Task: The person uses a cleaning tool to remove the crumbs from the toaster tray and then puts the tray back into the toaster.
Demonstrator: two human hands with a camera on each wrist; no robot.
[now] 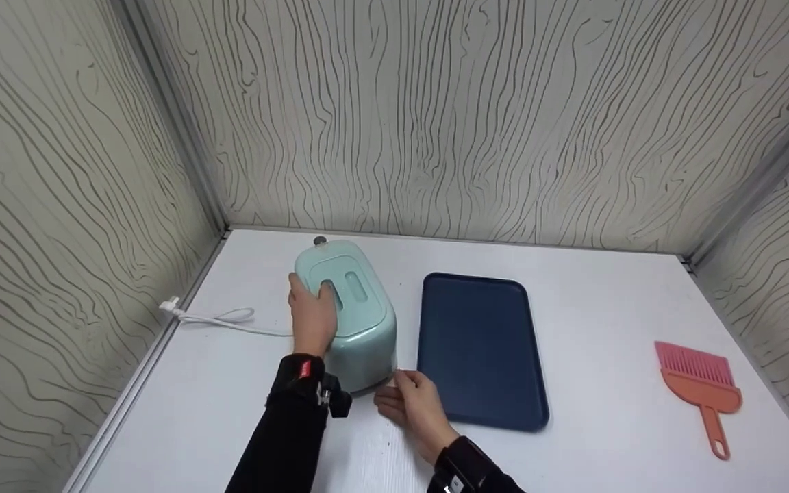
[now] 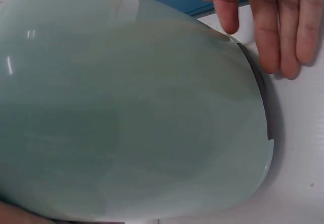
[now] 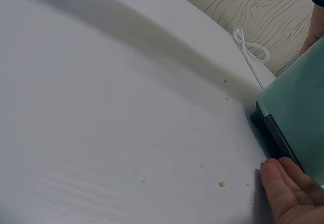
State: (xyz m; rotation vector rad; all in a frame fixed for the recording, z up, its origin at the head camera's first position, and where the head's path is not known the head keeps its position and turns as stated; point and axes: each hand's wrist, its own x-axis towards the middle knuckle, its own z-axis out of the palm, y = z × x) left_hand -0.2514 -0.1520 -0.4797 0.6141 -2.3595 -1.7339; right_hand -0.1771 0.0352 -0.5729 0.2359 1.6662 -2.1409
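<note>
Left hand [image 1: 314,318] grips the mint toaster [image 1: 365,356], thumb in a slot; right hand [image 1: 414,405], fingers extended, is at its base. The toaster stands towards the tabletop's [image 1: 600,342] back-left corner, beside a navy tray [image 1: 480,349]; a hand brush [image 1: 701,387] lies near the right edge.

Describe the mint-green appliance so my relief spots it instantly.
On the white table, look left of the dark-blue rectangular tray. The person's left hand grips the glossy, rounded mint-green appliance, its white cord trailing leftward. Unlike the flat tray, it stands tall, with two elongated recesses on top.
</note>
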